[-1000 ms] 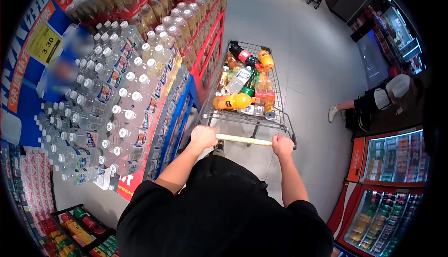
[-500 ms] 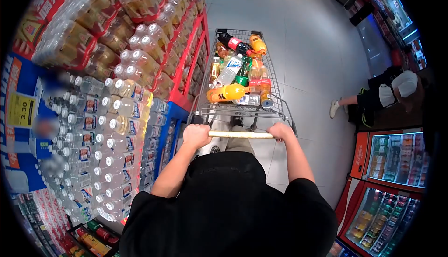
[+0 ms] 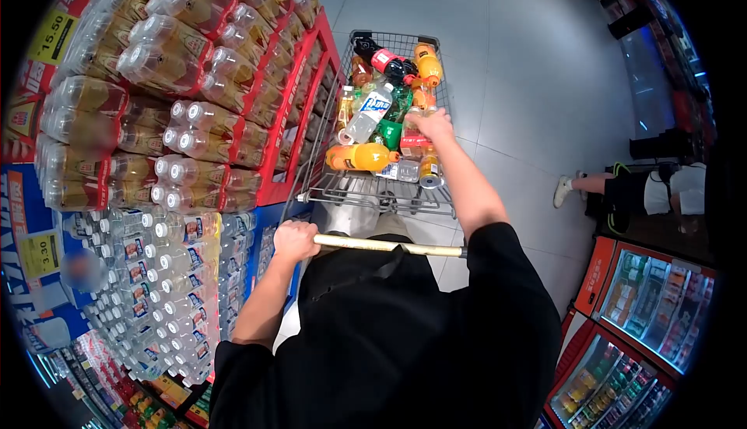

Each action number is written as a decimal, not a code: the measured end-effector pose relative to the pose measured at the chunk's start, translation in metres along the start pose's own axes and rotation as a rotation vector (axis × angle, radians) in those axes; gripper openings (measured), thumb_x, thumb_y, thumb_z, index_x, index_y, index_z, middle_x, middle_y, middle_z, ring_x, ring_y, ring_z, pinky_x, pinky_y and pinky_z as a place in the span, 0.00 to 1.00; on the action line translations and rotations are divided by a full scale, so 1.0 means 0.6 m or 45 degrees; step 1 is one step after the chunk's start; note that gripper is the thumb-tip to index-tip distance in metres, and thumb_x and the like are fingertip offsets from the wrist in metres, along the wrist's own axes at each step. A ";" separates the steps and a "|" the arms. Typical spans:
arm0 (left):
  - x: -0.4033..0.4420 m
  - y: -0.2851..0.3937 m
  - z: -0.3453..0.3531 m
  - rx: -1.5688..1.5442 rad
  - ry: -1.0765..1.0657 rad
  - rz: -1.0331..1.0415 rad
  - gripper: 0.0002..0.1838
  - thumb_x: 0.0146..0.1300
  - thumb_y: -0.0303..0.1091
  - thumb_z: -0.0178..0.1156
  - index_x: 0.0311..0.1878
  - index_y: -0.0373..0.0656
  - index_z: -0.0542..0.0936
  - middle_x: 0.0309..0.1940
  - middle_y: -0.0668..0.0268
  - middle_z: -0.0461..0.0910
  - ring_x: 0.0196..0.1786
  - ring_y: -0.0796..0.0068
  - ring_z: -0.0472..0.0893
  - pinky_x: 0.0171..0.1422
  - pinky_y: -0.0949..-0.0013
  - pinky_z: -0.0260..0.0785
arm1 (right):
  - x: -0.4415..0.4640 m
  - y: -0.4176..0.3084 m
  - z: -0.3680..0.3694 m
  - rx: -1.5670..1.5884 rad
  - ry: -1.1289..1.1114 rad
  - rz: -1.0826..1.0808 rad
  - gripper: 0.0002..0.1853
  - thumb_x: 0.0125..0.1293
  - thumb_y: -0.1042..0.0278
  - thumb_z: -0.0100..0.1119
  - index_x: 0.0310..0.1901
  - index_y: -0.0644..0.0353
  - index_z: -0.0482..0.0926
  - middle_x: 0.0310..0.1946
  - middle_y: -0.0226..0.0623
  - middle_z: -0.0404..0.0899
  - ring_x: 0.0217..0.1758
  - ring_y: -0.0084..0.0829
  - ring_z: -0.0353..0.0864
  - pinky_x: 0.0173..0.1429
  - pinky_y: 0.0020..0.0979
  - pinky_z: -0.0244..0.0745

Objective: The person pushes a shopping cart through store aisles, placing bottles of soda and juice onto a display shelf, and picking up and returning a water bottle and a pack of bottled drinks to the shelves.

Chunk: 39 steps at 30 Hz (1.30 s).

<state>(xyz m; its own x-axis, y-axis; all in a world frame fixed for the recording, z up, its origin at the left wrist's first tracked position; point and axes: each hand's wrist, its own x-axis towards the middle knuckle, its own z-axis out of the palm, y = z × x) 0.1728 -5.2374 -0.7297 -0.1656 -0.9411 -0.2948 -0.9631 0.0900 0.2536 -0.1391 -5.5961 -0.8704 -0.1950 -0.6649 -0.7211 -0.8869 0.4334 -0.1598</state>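
My left hand (image 3: 296, 240) is wrapped around the left end of the pale handle bar (image 3: 389, 245) of a wire shopping cart (image 3: 366, 195). My right hand (image 3: 433, 124) is off the bar and inside the cart, its fingers stretched over red-wrapped bottles (image 3: 414, 142); whether they grip is unclear. Around it lie a clear bottle with a blue-and-white label (image 3: 368, 113), an orange drink bottle (image 3: 360, 156), a second orange bottle (image 3: 427, 63), a dark cola bottle (image 3: 387, 61) with a red label, and a green bottle (image 3: 390, 131).
Shrink-wrapped drink packs (image 3: 167, 55) are stacked on a red display (image 3: 299, 110) close to the cart's left. Clear water bottles (image 3: 167, 297) stand below them. At right are lit drink coolers (image 3: 654, 304) and a person (image 3: 654, 191) in a white top. Grey tiled floor (image 3: 506, 55) stretches ahead.
My right hand has left the handle bar and reached forward onto the bottles in the cart. My left hand stays on the bar. The view has shifted, and the stacked packs appear nearer.
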 end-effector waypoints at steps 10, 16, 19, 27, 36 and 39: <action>0.078 -0.010 -0.016 -0.036 -0.010 -0.050 0.10 0.51 0.44 0.69 0.22 0.53 0.81 0.22 0.66 0.84 0.27 0.62 0.86 0.39 0.58 0.74 | 0.080 -0.113 0.079 -0.687 -0.130 0.417 0.81 0.53 0.29 0.80 0.90 0.47 0.24 0.90 0.60 0.36 0.87 0.70 0.54 0.76 0.80 0.61; 0.092 -0.028 -0.012 -0.040 0.057 -0.023 0.10 0.50 0.45 0.70 0.22 0.53 0.80 0.20 0.67 0.82 0.27 0.63 0.85 0.37 0.60 0.73 | 0.101 -0.118 0.082 -0.614 -0.031 0.397 0.76 0.52 0.34 0.80 0.90 0.46 0.33 0.87 0.60 0.46 0.86 0.65 0.56 0.77 0.68 0.64; 0.099 -0.039 -0.016 0.020 0.065 0.029 0.11 0.52 0.44 0.69 0.22 0.52 0.80 0.22 0.68 0.84 0.29 0.64 0.87 0.43 0.60 0.77 | 0.093 -0.117 0.033 -0.472 -0.078 0.392 0.73 0.53 0.37 0.80 0.89 0.44 0.37 0.85 0.57 0.50 0.84 0.64 0.60 0.76 0.66 0.64; 0.120 -0.072 -0.024 0.004 0.025 -0.001 0.08 0.51 0.42 0.68 0.23 0.52 0.82 0.22 0.66 0.85 0.30 0.63 0.88 0.41 0.59 0.76 | 0.079 -0.078 -0.033 -0.071 0.009 0.129 0.76 0.43 0.33 0.84 0.89 0.44 0.43 0.80 0.56 0.62 0.81 0.63 0.68 0.81 0.63 0.67; 0.154 -0.076 -0.092 -0.322 -0.316 -0.097 0.15 0.51 0.45 0.74 0.38 0.47 0.87 0.40 0.61 0.89 0.49 0.58 0.88 0.57 0.57 0.78 | -0.120 -0.098 -0.185 0.942 0.049 -0.653 0.58 0.59 0.61 0.81 0.86 0.63 0.55 0.77 0.53 0.71 0.77 0.43 0.76 0.79 0.43 0.76; 0.175 -0.059 -0.173 -1.055 -0.383 -0.211 0.42 0.57 0.50 0.79 0.73 0.46 0.77 0.71 0.52 0.78 0.77 0.53 0.76 0.78 0.55 0.69 | -0.175 -0.088 -0.188 1.473 -0.294 -0.627 0.54 0.64 0.66 0.74 0.87 0.62 0.53 0.78 0.51 0.70 0.79 0.42 0.75 0.79 0.41 0.76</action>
<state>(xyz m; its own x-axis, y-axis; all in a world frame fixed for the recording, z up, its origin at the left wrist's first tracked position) 0.2115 -5.3732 -0.6740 -0.1986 -0.7854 -0.5863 -0.5365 -0.4135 0.7356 -0.1189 -5.6182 -0.7101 0.2294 -0.8351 -0.4999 0.0580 0.5244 -0.8495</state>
